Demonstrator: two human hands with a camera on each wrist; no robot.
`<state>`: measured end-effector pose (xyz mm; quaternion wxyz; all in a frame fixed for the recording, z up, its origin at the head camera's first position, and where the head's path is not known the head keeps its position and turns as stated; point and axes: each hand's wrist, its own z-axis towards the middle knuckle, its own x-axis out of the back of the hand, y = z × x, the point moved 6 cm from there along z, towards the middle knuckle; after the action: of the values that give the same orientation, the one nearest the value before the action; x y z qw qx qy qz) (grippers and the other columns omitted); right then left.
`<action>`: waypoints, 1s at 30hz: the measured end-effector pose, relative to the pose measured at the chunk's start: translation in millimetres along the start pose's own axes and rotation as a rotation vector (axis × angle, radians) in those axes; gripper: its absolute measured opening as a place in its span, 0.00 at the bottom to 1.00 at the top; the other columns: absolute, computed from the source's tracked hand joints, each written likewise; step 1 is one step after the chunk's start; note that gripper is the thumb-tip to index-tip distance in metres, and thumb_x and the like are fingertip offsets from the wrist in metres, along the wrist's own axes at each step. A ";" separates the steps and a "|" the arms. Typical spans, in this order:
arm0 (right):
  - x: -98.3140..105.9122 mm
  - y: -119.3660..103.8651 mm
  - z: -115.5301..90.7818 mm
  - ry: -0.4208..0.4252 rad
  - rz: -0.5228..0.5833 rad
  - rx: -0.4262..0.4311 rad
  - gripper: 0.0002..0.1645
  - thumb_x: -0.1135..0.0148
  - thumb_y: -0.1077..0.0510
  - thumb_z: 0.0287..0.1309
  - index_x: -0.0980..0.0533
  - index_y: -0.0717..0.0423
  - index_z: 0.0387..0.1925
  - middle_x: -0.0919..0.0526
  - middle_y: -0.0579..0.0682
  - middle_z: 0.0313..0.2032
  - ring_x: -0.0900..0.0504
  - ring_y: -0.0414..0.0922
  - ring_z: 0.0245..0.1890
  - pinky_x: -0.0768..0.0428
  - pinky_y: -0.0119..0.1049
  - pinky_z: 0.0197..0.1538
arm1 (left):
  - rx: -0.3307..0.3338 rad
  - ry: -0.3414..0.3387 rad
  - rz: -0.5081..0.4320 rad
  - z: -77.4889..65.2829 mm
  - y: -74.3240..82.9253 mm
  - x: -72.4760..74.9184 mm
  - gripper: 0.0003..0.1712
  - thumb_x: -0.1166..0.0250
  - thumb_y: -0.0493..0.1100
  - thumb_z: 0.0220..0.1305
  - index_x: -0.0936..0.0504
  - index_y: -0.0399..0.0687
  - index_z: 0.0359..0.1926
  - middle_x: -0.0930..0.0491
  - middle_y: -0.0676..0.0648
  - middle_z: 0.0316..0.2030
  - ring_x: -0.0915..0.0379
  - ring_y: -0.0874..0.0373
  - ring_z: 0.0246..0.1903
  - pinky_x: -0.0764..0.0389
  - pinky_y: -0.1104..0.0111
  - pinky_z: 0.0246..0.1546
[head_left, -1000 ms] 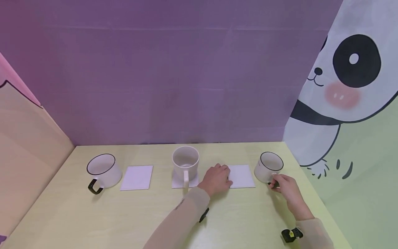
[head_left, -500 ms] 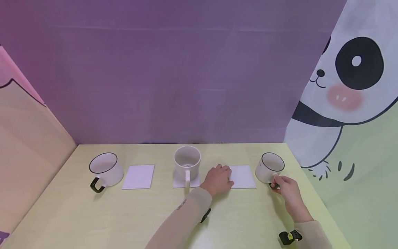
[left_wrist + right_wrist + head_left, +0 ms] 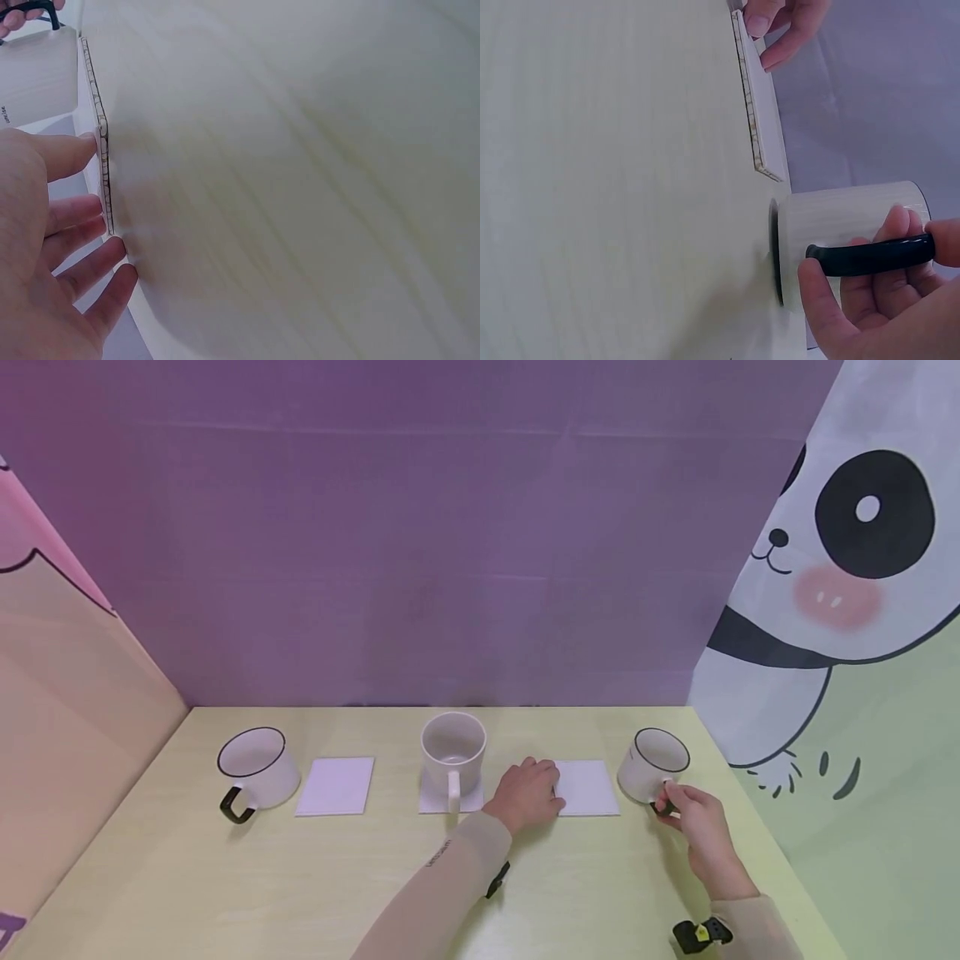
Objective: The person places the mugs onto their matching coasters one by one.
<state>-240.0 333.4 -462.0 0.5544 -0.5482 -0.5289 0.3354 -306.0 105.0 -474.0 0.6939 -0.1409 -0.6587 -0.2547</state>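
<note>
My right hand [image 3: 702,831] grips the black handle [image 3: 874,256] of a white mug [image 3: 647,777] with a dark rim, at the right of the table. A dark shadow runs along the mug's base in the right wrist view. My left hand [image 3: 527,793] rests at the left end of a white square coaster [image 3: 587,787], just left of that mug. In the left wrist view its thumb [image 3: 71,155] touches the coaster's layered edge, while the outer fingers [image 3: 112,300] lie spread beyond the corner. The far side of the left hand's fingers is hidden in the head view.
A plain white mug [image 3: 453,752] stands on another coaster [image 3: 431,800] in the middle. At the left is a white mug [image 3: 270,781] with a black handle, beside a bare coaster [image 3: 335,786]. A purple backdrop [image 3: 420,543] rises behind the pale wooden table [image 3: 262,885].
The head view has shifted slightly, so everything sits a little further right. Both hands keep nearly the same places, the right on the mug's handle and the left at the coaster.
</note>
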 end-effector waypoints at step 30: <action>6.7 -11.8 -9.7 0.075 0.040 0.037 0.24 0.55 0.52 0.72 0.30 0.74 0.44 0.25 0.45 0.30 0.26 0.38 0.35 0.21 0.36 0.47 | 0.012 -0.009 -0.028 -1.3 0.9 1.4 0.12 0.38 0.56 0.60 0.23 0.55 0.35 0.25 0.58 0.45 0.33 0.59 0.42 0.28 0.65 0.40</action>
<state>-231.7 335.3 -447.6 0.5770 -0.5606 -0.4903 0.3353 -304.5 104.8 -472.7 0.6880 -0.1287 -0.6653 -0.2595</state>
